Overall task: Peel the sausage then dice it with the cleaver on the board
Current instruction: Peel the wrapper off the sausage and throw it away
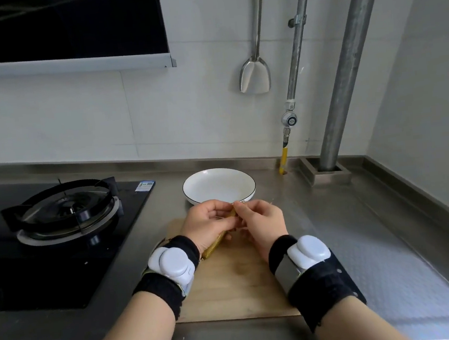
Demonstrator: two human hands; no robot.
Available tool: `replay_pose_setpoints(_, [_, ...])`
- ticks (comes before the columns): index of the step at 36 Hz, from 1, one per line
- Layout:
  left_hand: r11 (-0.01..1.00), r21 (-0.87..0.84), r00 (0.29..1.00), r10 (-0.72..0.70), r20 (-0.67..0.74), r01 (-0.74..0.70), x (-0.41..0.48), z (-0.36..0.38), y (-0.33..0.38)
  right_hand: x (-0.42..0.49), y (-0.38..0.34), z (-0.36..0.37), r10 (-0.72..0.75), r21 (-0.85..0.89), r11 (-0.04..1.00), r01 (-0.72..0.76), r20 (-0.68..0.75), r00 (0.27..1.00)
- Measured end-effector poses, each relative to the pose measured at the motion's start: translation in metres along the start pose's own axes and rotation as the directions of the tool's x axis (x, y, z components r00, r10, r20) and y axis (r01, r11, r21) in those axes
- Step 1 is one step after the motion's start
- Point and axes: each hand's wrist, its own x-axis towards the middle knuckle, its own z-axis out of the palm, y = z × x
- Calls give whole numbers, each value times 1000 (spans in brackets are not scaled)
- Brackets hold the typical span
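Note:
A sausage in a golden-yellow wrapper (216, 243) is held slanted above the wooden cutting board (230, 288). My left hand (206, 223) is wrapped around its middle, and its lower end sticks out near my left wrist. My right hand (261, 218) pinches the wrapper at the upper tip with thumb and forefinger. Both wrists wear black bands with white devices. No cleaver is in view.
A white plate (219, 184) with a dark rim stands just behind the board on the steel counter (363, 238). A black gas stove with a burner (67, 211) lies to the left. A metal spatula (255, 75) hangs on the wall, and steel pipes (346, 74) rise at the right.

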Motion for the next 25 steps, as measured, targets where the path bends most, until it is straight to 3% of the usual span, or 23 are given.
replay_pose_setpoints(7, [998, -1, 997, 63, -38, -63, 1, -2, -3, 3, 5, -1, -38, 102, 994, 31, 63, 997])
replay_pose_setpoints(13, [985, 51, 984, 165, -69, -162, -2, -1, -4, 2, 4, -1, -71, 125, 990, 70, 8, 997])
replay_pose_setpoints(25, [946, 180, 950, 291, -110, -269, -6, 0, -4, -3, -3, -4, -121, 4, 993, 122, -31, 992])
